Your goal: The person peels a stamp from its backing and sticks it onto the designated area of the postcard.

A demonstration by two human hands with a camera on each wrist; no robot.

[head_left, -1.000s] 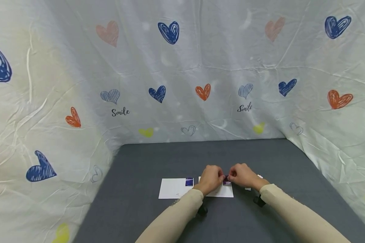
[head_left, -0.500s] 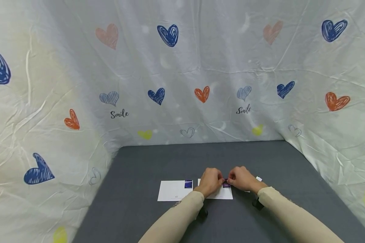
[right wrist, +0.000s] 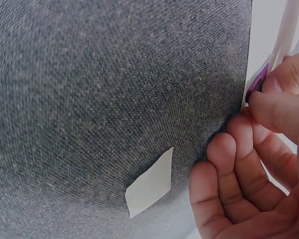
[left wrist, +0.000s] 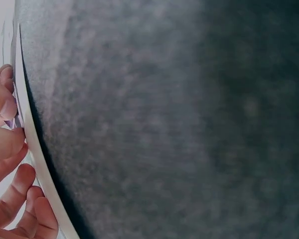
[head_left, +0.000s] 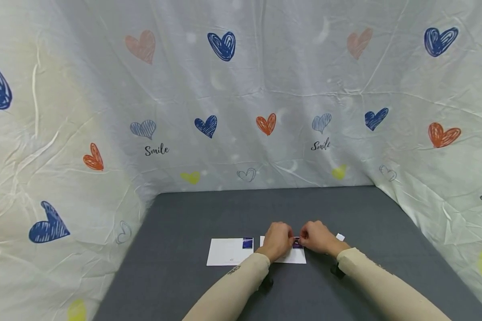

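Note:
A dark purple stamp [head_left: 297, 243] lies at the upper right corner of a white envelope [head_left: 296, 257]. Both hands meet there. My left hand [head_left: 278, 239] reaches over the envelope, its thumb and forefinger pinching at the stamp's left side. From the other side, my right hand [head_left: 320, 236] pinches the stamp's right part between thumb [right wrist: 279, 112] and forefinger. In the right wrist view the purple edge shows at those fingertips, close over the white paper, while the other fingers curl beside the envelope's edge. The hands cover much of the stamp.
Left of the hands lies a second white envelope [head_left: 226, 253] with a purple-blue stamp [head_left: 247, 243] in its upper right corner. A small white paper piece [right wrist: 150, 185] lies on the grey tabletop [head_left: 209, 214] near the right hand. A heart-printed curtain [head_left: 241, 89] surrounds the table.
Both hands stay at the stamp with only slight finger movement. The head view has tilted up a little and shifted slightly.

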